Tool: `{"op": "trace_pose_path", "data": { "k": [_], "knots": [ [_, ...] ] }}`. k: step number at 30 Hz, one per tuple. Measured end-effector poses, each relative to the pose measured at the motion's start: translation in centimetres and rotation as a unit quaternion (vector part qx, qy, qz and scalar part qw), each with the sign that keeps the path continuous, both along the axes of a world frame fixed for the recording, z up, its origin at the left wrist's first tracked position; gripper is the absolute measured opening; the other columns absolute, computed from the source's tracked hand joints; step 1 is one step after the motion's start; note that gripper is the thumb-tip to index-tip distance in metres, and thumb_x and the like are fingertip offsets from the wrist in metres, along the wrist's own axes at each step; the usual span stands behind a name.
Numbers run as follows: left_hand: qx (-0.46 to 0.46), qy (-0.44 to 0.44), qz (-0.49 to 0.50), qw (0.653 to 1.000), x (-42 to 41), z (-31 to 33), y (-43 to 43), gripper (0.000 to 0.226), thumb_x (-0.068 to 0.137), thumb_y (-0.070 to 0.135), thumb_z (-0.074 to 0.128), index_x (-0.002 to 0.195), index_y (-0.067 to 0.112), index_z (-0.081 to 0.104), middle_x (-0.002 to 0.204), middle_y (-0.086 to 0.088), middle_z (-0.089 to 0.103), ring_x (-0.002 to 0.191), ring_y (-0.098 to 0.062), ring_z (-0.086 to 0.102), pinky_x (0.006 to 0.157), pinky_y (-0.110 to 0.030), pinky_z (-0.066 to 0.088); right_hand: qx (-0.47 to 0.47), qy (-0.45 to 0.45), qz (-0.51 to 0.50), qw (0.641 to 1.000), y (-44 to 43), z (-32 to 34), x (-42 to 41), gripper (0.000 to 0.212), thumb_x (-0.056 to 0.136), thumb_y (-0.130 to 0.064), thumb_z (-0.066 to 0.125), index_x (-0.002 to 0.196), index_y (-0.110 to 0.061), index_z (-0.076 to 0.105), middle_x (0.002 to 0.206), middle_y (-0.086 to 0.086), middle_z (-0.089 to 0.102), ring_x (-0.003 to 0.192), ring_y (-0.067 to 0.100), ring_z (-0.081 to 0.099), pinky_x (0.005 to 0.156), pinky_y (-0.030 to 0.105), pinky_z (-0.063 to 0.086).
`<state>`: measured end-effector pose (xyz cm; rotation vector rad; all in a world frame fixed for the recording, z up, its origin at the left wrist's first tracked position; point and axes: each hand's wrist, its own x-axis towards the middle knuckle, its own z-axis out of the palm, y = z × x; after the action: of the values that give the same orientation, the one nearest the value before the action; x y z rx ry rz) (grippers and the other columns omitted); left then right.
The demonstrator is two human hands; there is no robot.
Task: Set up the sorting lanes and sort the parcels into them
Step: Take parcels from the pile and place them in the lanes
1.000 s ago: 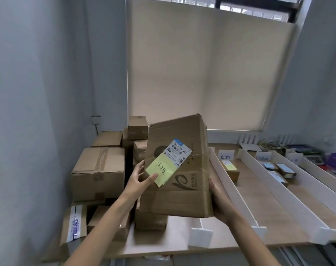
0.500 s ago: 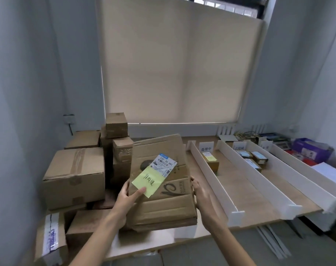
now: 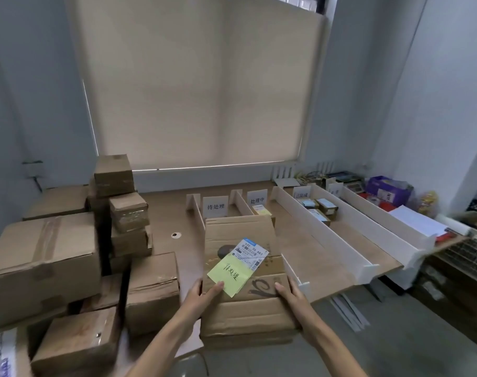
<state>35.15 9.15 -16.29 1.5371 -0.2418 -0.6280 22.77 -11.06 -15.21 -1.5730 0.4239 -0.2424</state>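
Observation:
I hold a brown cardboard parcel [image 3: 242, 308] with both hands at the near end of the leftmost lane, lying almost flat. It carries a white shipping label and a yellow sticky note [image 3: 230, 273] with handwriting. My left hand [image 3: 203, 293] grips its left edge, thumb on the note. My right hand [image 3: 290, 293] grips its right edge. White divider walls [image 3: 321, 232] split the wooden table [image 3: 166, 213] into lanes, each with a white sign card [image 3: 215, 206] at the far end. Small parcels [image 3: 320, 209] lie in a lane further right.
A pile of cardboard boxes [image 3: 41, 257] fills the table's left side, with a stacked column [image 3: 123, 202] behind. Purple packaging [image 3: 389, 190] and clutter sit at the far right. A wire rack [image 3: 466, 257] stands right of the table. Strips [image 3: 348, 314] lie on the floor.
The parcel has been lowered and tipped flatter, moving right from in front of the box pile to the near end of the leftmost lane. The view has swung right.

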Motion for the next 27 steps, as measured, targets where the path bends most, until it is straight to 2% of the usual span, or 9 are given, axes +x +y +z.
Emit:
{"op": "trace_pose_path", "data": {
  "k": [3,6,8,9,12,15,19,23,27],
  "knots": [
    [0.014,0.009,0.007,1.000,-0.5,0.6,-3.5,0.061,0.086,0.036,0.062,0.138,0.014,0.038,0.092,0.013,0.054,0.084,-0.006,0.055,0.064,-0.023,0.047,0.020,0.003,-0.023,1.000,-3.4,-0.3,-0.6,0.028,0.095,-0.027,0.054,0.121,-0.035,0.050,0.115,-0.009,0.065,0.103,0.011,0.063,0.081,0.024,0.053],
    [0.019,-0.010,-0.013,1.000,-0.3,0.9,-7.4,0.061,0.079,0.044,0.068,0.131,0.018,0.049,0.094,0.014,0.062,0.084,-0.004,0.060,0.056,-0.018,0.049,0.032,0.008,-0.023,0.999,-7.5,-0.6,-0.7,0.031,0.096,-0.019,0.051,0.126,-0.025,0.053,0.112,-0.006,0.069,0.102,0.013,0.065,0.076,0.022,0.053],
    [0.005,-0.026,-0.009,1.000,-0.2,0.9,-9.9,0.077,0.055,0.064,0.077,0.118,0.024,0.059,0.094,0.011,0.070,0.084,-0.006,0.066,0.055,-0.016,0.051,0.039,0.004,-0.017,0.999,-10.1,-0.6,-0.6,0.030,0.096,-0.017,0.051,0.125,-0.023,0.054,0.111,-0.004,0.070,0.101,0.013,0.067,0.075,0.021,0.053],
    [0.009,-0.028,0.002,1.000,0.0,0.8,-11.5,0.084,0.047,0.068,0.077,0.117,0.023,0.061,0.097,0.008,0.071,0.088,-0.010,0.067,0.058,-0.018,0.052,0.039,0.002,-0.012,0.999,-11.8,-0.6,-0.4,0.029,0.096,-0.017,0.051,0.124,-0.023,0.055,0.109,-0.004,0.071,0.099,0.012,0.068,0.073,0.021,0.053],
    [0.018,-0.028,0.024,0.999,0.6,0.4,-15.5,0.082,0.059,0.061,0.072,0.126,0.016,0.057,0.112,-0.001,0.066,0.100,-0.019,0.063,0.067,-0.023,0.054,0.022,0.001,0.014,1.000,-16.6,-0.9,0.8,0.027,0.096,-0.019,0.053,0.121,-0.026,0.057,0.109,-0.004,0.072,0.101,0.014,0.067,0.077,0.025,0.055],
    [0.060,-0.049,0.069,0.995,1.3,0.2,-17.8,0.092,0.063,0.060,0.072,0.139,0.016,0.041,0.129,-0.005,0.054,0.111,-0.020,0.056,0.084,-0.030,0.053,-0.005,-0.004,0.028,1.000,-19.9,-1.3,2.7,0.037,0.091,-0.029,0.062,0.127,-0.028,0.054,0.114,-0.001,0.069,0.106,0.018,0.065,0.084,0.030,0.055],
    [0.098,-0.096,0.129,0.982,3.3,-0.2,-19.5,0.057,0.088,0.031,0.063,0.137,0.015,0.038,0.126,-0.001,0.053,0.106,-0.015,0.052,0.083,-0.024,0.044,-0.005,-0.003,0.019,1.000,-22.0,-1.9,7.0,0.042,0.089,-0.024,0.064,0.127,-0.020,0.048,0.119,0.001,0.060,0.103,0.014,0.062,0.069,0.018,0.053],
    [0.171,-0.143,0.163,0.961,7.5,-1.2,-20.0,0.041,0.091,0.031,0.057,0.127,0.013,0.050,0.119,-0.002,0.044,0.115,-0.024,0.051,0.099,-0.033,0.041,-0.013,0.016,0.057,0.998,-22.8,-2.6,12.7,0.040,0.092,-0.022,0.059,0.130,-0.017,0.047,0.124,0.001,0.059,0.106,0.011,0.059,0.069,0.015,0.051],
    [0.238,-0.169,0.171,0.941,13.5,-2.4,-21.3,0.075,0.090,0.029,0.059,0.149,0.011,0.016,0.135,-0.017,0.035,0.131,-0.032,0.033,0.107,-0.034,0.028,-0.007,0.035,0.092,0.995,-23.5,-3.9,19.9,0.035,0.092,-0.016,0.056,0.127,-0.021,0.050,0.119,0.001,0.062,0.105,0.015,0.061,0.073,0.020,0.053]
  ]
}}
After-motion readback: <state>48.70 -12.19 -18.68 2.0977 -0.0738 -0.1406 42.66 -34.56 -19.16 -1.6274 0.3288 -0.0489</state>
